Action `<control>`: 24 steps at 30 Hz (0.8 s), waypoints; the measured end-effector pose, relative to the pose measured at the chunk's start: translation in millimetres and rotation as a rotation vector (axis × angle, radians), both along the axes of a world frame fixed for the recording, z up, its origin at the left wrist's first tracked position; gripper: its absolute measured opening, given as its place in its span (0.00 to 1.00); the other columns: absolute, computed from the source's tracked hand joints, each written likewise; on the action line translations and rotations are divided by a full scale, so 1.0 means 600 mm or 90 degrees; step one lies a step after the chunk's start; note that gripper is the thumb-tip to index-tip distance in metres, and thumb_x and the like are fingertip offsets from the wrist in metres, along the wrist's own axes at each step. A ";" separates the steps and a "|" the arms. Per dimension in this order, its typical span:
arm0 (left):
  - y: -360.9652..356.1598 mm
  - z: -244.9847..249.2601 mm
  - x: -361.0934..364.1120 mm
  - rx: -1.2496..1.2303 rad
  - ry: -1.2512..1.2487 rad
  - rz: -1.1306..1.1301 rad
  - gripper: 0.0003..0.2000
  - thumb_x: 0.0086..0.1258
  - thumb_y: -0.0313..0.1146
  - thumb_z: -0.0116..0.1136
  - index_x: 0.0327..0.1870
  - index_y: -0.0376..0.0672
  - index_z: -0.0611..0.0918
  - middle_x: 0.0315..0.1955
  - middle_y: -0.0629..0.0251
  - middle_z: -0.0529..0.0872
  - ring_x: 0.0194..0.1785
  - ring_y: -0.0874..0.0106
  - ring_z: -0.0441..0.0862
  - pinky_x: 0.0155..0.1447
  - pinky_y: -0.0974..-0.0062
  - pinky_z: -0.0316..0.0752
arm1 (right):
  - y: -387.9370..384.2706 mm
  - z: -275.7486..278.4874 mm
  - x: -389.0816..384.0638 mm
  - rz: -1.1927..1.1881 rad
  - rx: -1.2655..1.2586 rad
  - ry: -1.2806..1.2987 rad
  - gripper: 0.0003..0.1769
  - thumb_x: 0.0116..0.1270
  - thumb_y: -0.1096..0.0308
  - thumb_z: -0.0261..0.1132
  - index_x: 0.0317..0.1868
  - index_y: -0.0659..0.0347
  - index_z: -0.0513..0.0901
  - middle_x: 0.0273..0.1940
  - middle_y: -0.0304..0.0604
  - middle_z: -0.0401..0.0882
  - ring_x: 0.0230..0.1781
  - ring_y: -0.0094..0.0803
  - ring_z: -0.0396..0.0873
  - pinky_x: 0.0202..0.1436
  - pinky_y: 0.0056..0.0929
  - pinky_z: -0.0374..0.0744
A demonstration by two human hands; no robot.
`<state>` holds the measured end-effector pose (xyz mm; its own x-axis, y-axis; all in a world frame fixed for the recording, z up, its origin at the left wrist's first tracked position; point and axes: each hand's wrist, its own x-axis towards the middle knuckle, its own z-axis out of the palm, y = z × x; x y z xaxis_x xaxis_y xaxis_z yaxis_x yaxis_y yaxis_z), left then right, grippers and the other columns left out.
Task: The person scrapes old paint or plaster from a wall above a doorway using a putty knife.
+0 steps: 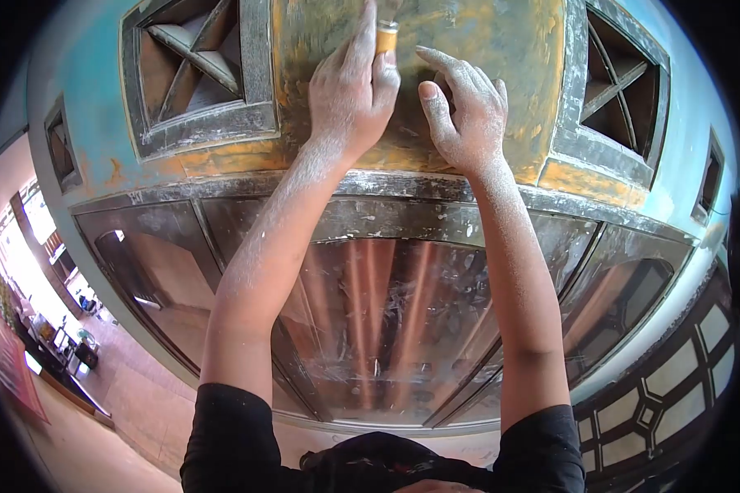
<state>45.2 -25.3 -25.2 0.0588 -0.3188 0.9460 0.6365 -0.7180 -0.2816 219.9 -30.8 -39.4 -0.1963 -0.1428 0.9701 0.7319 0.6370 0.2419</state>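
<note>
My left hand [352, 94], coated in pale dust, grips a tool with an orange-yellow handle [386, 39] and a metal collar. The tool's far end is cut off or blurred at the top of the view. To its right, my right hand [473, 111] is raised in front of the panel with its thumb and fingers apart and nothing between them. Behind both hands is a scraped wall panel [510, 57] with patchy yellow, green and brown paint. White dust also covers both forearms.
Framed openings with crossed bars flank the panel, at left [193, 62] and right [617, 86]. Below runs a worn wooden ledge [403, 185] above glazed dark doors [378, 320]. A grille [658, 403] stands lower right. Household items [86, 353] lie beyond, at far left.
</note>
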 end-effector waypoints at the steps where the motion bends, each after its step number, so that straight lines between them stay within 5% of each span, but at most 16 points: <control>1: 0.000 -0.008 -0.012 -0.012 -0.015 0.102 0.32 0.78 0.33 0.51 0.83 0.51 0.61 0.45 0.50 0.84 0.43 0.48 0.86 0.48 0.51 0.82 | -0.002 0.000 0.001 0.001 0.001 0.002 0.21 0.73 0.53 0.63 0.64 0.45 0.83 0.35 0.33 0.83 0.42 0.37 0.82 0.49 0.42 0.71; 5: -0.017 0.006 -0.070 -0.074 -0.074 0.186 0.32 0.78 0.34 0.51 0.83 0.58 0.61 0.44 0.47 0.83 0.44 0.46 0.86 0.49 0.49 0.82 | -0.003 -0.001 -0.004 0.019 -0.008 0.010 0.18 0.73 0.54 0.64 0.59 0.46 0.85 0.32 0.32 0.81 0.39 0.35 0.81 0.46 0.41 0.70; 9: -0.035 0.051 -0.113 -0.146 -0.094 0.244 0.25 0.79 0.36 0.53 0.77 0.52 0.71 0.50 0.47 0.86 0.51 0.45 0.86 0.56 0.48 0.80 | -0.002 -0.004 -0.007 0.007 -0.007 0.027 0.15 0.72 0.56 0.66 0.56 0.47 0.86 0.31 0.32 0.80 0.38 0.34 0.81 0.45 0.41 0.69; 11: -0.054 0.078 -0.118 -0.246 -0.026 0.284 0.27 0.78 0.41 0.46 0.73 0.36 0.73 0.61 0.41 0.84 0.64 0.45 0.81 0.69 0.49 0.73 | -0.002 -0.004 -0.008 -0.003 -0.005 0.026 0.14 0.71 0.57 0.67 0.54 0.47 0.86 0.30 0.32 0.80 0.37 0.34 0.80 0.44 0.40 0.69; 12: -0.068 0.097 -0.116 -0.239 -0.028 0.285 0.27 0.78 0.41 0.46 0.73 0.36 0.73 0.61 0.41 0.84 0.64 0.45 0.81 0.69 0.49 0.73 | -0.002 -0.004 -0.009 -0.001 0.001 0.026 0.14 0.71 0.57 0.67 0.54 0.47 0.86 0.30 0.32 0.80 0.37 0.34 0.80 0.44 0.40 0.69; 14: -0.089 0.136 -0.108 -0.349 -0.042 0.405 0.27 0.74 0.38 0.50 0.73 0.38 0.73 0.48 0.39 0.88 0.50 0.42 0.86 0.57 0.47 0.81 | -0.003 -0.004 -0.010 -0.028 -0.015 0.023 0.14 0.70 0.57 0.68 0.53 0.47 0.86 0.30 0.32 0.79 0.37 0.35 0.80 0.44 0.41 0.69; 15: -0.084 0.157 -0.111 -0.274 -0.033 0.406 0.27 0.72 0.39 0.52 0.71 0.39 0.74 0.39 0.40 0.89 0.44 0.42 0.88 0.53 0.46 0.82 | -0.003 -0.004 -0.010 -0.034 -0.022 0.024 0.14 0.69 0.57 0.69 0.53 0.48 0.86 0.30 0.32 0.79 0.37 0.35 0.80 0.44 0.41 0.69; 22: -0.142 0.158 -0.074 -0.392 0.029 0.539 0.19 0.72 0.39 0.51 0.54 0.36 0.82 0.36 0.41 0.89 0.44 0.46 0.88 0.51 0.49 0.82 | -0.004 -0.009 -0.006 -0.029 -0.015 0.026 0.14 0.69 0.58 0.68 0.52 0.48 0.86 0.30 0.32 0.78 0.37 0.35 0.80 0.44 0.41 0.69; 23: -0.128 0.160 -0.067 -0.423 -0.006 0.644 0.23 0.78 0.35 0.56 0.74 0.50 0.75 0.56 0.44 0.85 0.58 0.46 0.84 0.63 0.54 0.78 | -0.005 -0.009 -0.006 -0.027 -0.021 0.023 0.13 0.69 0.58 0.68 0.52 0.48 0.86 0.31 0.32 0.78 0.37 0.35 0.80 0.44 0.41 0.69; 24: -0.128 0.166 -0.073 -0.419 -0.008 0.643 0.23 0.78 0.35 0.56 0.74 0.50 0.75 0.56 0.44 0.85 0.58 0.46 0.84 0.63 0.54 0.78 | -0.004 -0.008 -0.006 -0.025 -0.027 0.017 0.13 0.69 0.58 0.68 0.52 0.48 0.86 0.31 0.32 0.78 0.37 0.35 0.80 0.44 0.41 0.69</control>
